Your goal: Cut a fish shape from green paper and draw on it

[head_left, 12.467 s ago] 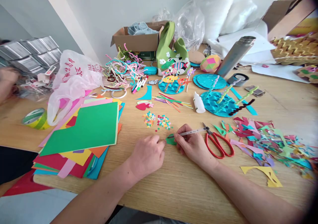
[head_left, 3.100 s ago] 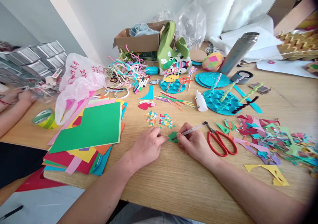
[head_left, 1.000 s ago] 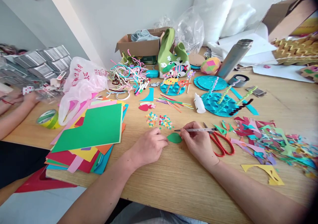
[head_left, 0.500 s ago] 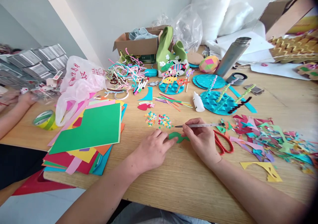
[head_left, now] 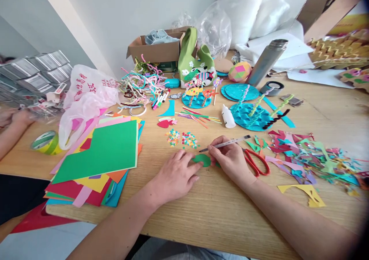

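Observation:
A green paper piece [head_left: 202,159] with a rounded outline lies on the wooden table between my hands. My left hand [head_left: 176,174] rests palm down with its fingers spread, fingertips at the left edge of the piece. My right hand [head_left: 227,158] grips a thin pen [head_left: 233,141], its dark tip just above the paper; a small pink bit shows by the fingers. Behind my right hand are red-handled scissors [head_left: 257,163]. Two small heaps of paper dots [head_left: 189,140] lie beyond my hands, with red and pink cut-outs [head_left: 166,123] farther back.
Coloured paper sheets [head_left: 99,148] are stacked at the left, near a tape roll [head_left: 46,141]. Paper scraps [head_left: 314,156] spread at the right. Glue bottle [head_left: 228,116], blue discs [head_left: 253,116] and steel flask [head_left: 267,62] stand farther back. Another person's hands [head_left: 17,120] are at the far left.
The pen has tilted, its rear end higher, and its tip has moved slightly left and down. My left fingers have shifted a little over the green paper's edge. The whole view has shifted slightly.

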Tool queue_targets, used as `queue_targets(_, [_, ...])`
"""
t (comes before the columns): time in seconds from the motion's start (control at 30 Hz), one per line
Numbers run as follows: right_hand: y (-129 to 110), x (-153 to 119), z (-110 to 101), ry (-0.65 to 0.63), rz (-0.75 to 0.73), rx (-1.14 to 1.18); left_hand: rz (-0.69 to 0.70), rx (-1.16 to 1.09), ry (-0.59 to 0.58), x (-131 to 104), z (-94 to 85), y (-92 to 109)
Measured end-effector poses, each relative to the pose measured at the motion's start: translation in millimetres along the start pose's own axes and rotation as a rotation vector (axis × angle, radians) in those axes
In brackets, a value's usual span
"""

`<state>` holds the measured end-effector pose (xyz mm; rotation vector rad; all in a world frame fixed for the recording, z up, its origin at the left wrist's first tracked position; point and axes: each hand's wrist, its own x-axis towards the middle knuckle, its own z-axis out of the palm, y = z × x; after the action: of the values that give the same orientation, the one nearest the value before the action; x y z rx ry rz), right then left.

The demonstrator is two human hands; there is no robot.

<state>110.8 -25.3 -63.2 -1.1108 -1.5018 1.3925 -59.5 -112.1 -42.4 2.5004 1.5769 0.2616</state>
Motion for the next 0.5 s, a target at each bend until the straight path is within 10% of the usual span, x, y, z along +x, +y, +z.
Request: queue_targets(0.5, [12.3, 4.1, 0.6, -0.165, -0.004, -0.124, -0.033, 0.051, -0.032, -2.3, -0.9, 3.9])
